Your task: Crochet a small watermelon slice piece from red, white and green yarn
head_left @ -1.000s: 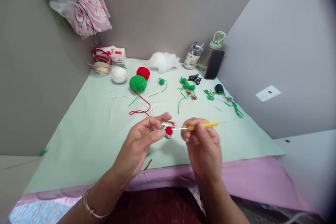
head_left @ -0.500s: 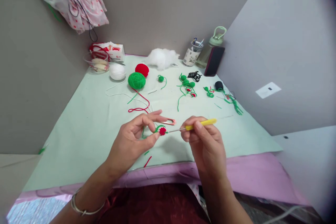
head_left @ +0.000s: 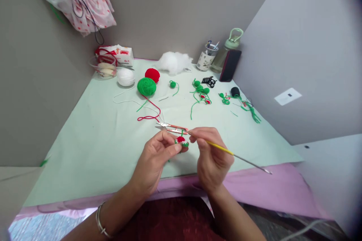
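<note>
My left hand (head_left: 157, 156) pinches a small red and green crochet piece (head_left: 181, 141) between thumb and fingers, above the near part of the pale green mat (head_left: 93, 147). My right hand (head_left: 210, 156) grips a yellow-handled crochet hook (head_left: 226, 151); its metal end points down to the right, over the pink cloth (head_left: 271, 192). The right fingertips meet the crochet piece. Just beyond both hands, a pair of red thread snips (head_left: 172, 127) lies on the mat.
Further back lie a green yarn ball (head_left: 146, 86), a red yarn ball (head_left: 152, 75), a white yarn ball (head_left: 126, 77), white stuffing (head_left: 175, 62), several small green crochet bits (head_left: 201, 92), a black spool (head_left: 235, 91), a pen cup (head_left: 206, 58), a bottle (head_left: 226, 54) and a phone (head_left: 230, 65). Grey walls enclose three sides.
My right hand has swung the hook round, so its metal end now points down-right instead of at the piece. Both hands have closed together around the crochet piece.
</note>
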